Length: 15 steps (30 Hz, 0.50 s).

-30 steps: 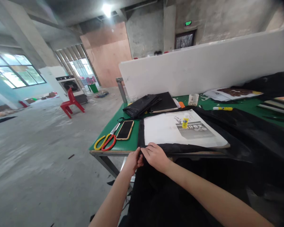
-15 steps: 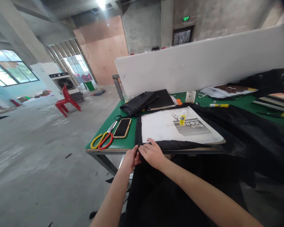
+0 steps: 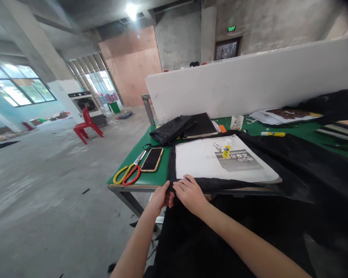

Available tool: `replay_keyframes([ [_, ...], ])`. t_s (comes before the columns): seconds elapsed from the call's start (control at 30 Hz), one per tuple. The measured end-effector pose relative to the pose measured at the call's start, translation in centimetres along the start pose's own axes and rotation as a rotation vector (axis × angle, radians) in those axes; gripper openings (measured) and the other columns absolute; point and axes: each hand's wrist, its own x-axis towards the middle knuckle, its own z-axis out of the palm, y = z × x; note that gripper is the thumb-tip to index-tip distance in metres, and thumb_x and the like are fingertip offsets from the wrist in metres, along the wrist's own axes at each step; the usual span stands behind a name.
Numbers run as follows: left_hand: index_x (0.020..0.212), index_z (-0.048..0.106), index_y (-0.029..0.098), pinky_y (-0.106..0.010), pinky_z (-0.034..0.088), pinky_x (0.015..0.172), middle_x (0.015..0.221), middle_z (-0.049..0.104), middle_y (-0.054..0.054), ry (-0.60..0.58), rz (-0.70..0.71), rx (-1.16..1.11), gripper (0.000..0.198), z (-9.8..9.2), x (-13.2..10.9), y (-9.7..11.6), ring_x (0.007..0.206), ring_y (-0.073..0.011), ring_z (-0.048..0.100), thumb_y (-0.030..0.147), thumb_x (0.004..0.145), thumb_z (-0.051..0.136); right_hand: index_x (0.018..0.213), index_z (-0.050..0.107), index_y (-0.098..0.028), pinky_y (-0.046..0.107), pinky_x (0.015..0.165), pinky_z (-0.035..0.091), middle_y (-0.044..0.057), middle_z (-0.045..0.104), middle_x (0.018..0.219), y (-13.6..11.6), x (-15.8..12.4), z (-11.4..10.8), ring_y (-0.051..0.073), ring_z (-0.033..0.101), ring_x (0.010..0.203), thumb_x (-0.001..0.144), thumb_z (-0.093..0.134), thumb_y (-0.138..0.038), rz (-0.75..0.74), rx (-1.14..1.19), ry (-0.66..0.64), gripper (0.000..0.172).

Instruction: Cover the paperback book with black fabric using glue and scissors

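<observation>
At the near left corner of a white pad with a printed grey patch (image 3: pixel 197 158), my left hand (image 3: pixel 163 197) pinches the black cloth (image 3: pixel 171 164) at the table edge. Close beside it, my right hand (image 3: pixel 190 194) has its fingers bent and pressed together on the same folded corner. The cloth wraps over the left and front borders of the pad and spreads off to the right. A yellow glue stick (image 3: pixel 226 151) stands upright on the pad. What lies beneath the fingertips is hidden.
Scissors with red and yellow handles (image 3: pixel 132 170) and a phone (image 3: pixel 152 159) lie left on the green table (image 3: pixel 159 173). Behind are folded black sheets (image 3: pixel 172 129), a plastic cup (image 3: pixel 237 122), a second glue stick (image 3: pixel 273 134) and a white panel (image 3: pixel 243 81). A red chair (image 3: pixel 87 125) stands on the floor.
The whole view has shifted slightly, so the table sits a little lower and further right. Both hands stay at the cloth's corner, with little visible movement.
</observation>
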Motion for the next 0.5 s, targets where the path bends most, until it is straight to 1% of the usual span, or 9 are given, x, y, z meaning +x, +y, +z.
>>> replay_keyframes([
  [0.07,0.05,0.054,0.018,-0.031,0.043,0.045,0.041,0.051,-0.005,0.052,0.017,0.109,0.064,-0.6,-0.7,-0.1,0.038,-0.0174,0.05,0.065,0.083,0.027,0.096,0.062,-0.016,0.038,0.103,0.03,0.004,0.066,0.101,-0.1,-0.1,0.2,0.015,0.054,0.095,0.087,0.048,-0.011,0.017,0.021,0.011,0.017],
  [0.13,0.056,0.059,0.017,-0.035,0.047,0.053,0.047,0.056,-0.009,0.181,0.091,0.24,0.062,-1.3,-1.9,-0.2,0.049,-0.0223,0.058,0.061,0.085,0.026,0.097,0.062,-0.016,0.038,0.104,0.03,0.003,0.066,0.102,-0.2,-0.2,0.3,0.015,0.054,0.095,0.087,0.048,-0.011,0.034,0.038,0.017,0.018],
  [0.2,0.074,0.064,0.016,-0.039,0.049,0.072,0.067,0.065,-0.011,0.384,0.301,0.458,0.046,-1.9,-3.3,-0.1,0.074,-0.026,0.064,0.05,0.087,0.035,0.098,0.062,-0.016,0.038,0.104,0.03,0.004,0.066,0.102,-0.3,-0.2,0.3,0.015,0.054,0.096,0.087,0.048,-0.011,0.04,0.044,0.016,0.019],
  [0.23,0.087,0.064,0.016,-0.041,0.047,0.081,0.082,0.067,-0.012,0.473,0.465,0.615,0.038,-2.0,-4.0,-0.1,0.087,-0.0267,0.063,0.043,0.087,0.038,0.098,0.062,-0.016,0.038,0.104,0.03,0.004,0.066,0.102,-0.3,-0.1,0.2,0.015,0.054,0.096,0.087,0.048,-0.011,0.039,0.046,0.008,0.019],
  [0.27,0.1,0.062,0.016,-0.042,0.044,0.089,0.098,0.066,-0.013,0.51,0.63,0.776,0.033,-2.0,-4.5,0.0,0.101,-0.0268,0.059,0.036,0.088,0.04,0.098,0.062,-0.016,0.038,0.105,0.03,0.004,0.066,0.101,-0.3,0.0,0.2,0.015,0.054,0.095,0.087,0.048,-0.011,0.038,0.049,-0.003,0.019],
  [0.3,0.113,0.057,0.016,-0.042,0.041,0.096,0.113,0.062,-0.013,0.501,0.782,0.939,0.033,-1.9,-4.9,0.1,0.113,-0.0262,0.053,0.029,0.088,0.039,0.097,0.062,-0.016,0.039,0.105,0.03,0.005,0.066,0.101,-0.3,0.1,0.1,0.015,0.055,0.095,0.087,0.048,-0.011,0.036,0.052,-0.014,0.019],
  [0.37,0.131,0.042,0.016,-0.043,0.034,0.104,0.135,0.048,-0.011,0.367,0.967,1.202,0.044,-1.4,-5.1,0.3,0.13,-0.0241,0.037,0.018,0.087,0.037,0.097,0.062,-0.016,0.039,0.104,0.031,0.006,0.066,0.099,-0.3,0.3,-0.1,0.016,0.055,0.095,0.086,0.049,-0.011,0.037,0.063,-0.046,0.018],
  [0.43,0.139,0.029,0.016,-0.045,0.03,0.108,0.144,0.037,-0.01,0.237,1.007,1.361,0.055,-0.9,-4.7,0.3,0.135,-0.0231,0.027,0.012,0.084,0.036,0.096,0.063,-0.015,0.036,0.101,0.036,0.006,0.066,0.094,-0.2,0.5,-0.5,0.016,0.055,0.094,0.084,0.051,-0.011,0.04,0.086,-0.086,0.017],
  [0.5,0.142,0.021,0.012,-0.046,0.031,0.108,0.144,0.036,-0.012,0.203,0.993,1.436,0.062,-0.7,-4.1,-0.1,0.135,-0.023,0.027,0.009,0.082,0.035,0.096,0.063,-0.015,0.032,0.096,0.041,0.006,0.066,0.092,0.1,0.7,-1.2,0.016,0.056,0.095,0.082,0.054,-0.012,0.045,0.141,-0.137,0.017],
])
